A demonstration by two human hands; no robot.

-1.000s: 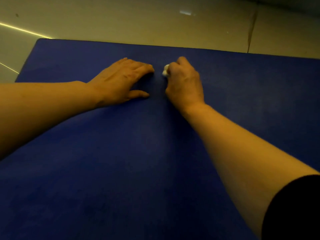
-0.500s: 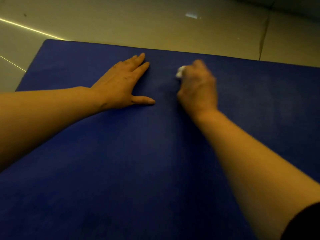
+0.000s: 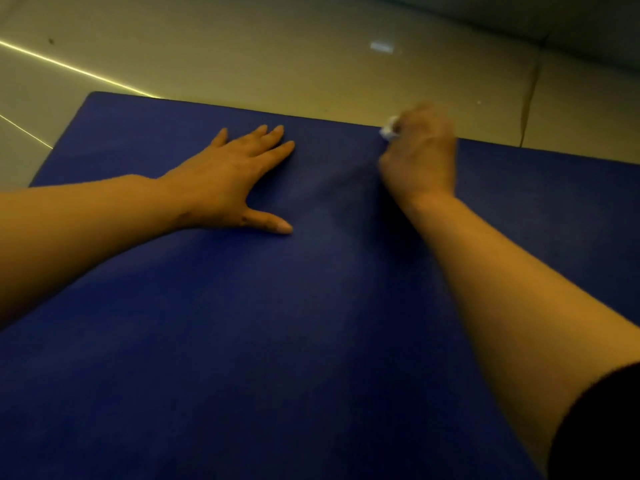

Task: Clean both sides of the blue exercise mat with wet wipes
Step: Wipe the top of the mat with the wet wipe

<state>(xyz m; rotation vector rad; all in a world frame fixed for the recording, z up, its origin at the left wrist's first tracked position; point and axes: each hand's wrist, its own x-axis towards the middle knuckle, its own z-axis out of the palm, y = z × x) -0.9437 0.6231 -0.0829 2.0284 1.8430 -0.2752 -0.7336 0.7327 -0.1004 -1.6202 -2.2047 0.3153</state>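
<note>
The blue exercise mat (image 3: pixel 242 341) lies flat on the floor and fills most of the view. My left hand (image 3: pixel 228 181) rests flat on it with fingers straight and thumb spread, left of centre. My right hand (image 3: pixel 420 157) is curled round a small crumpled white wet wipe (image 3: pixel 388 129) and holds it down on the mat near the far edge. Only a bit of the wipe shows past my fingers, and the hand is blurred.
Beyond the mat's far edge lies a pale tiled floor (image 3: pixel 277 57) with a dark joint line (image 3: pixel 530 98) at the right. The mat's far left corner (image 3: pixel 91 97) is in view.
My right hand has slid the wipe away from me and to the right, up to the mat's far edge. My left hand's fingers have straightened and lie flat.
</note>
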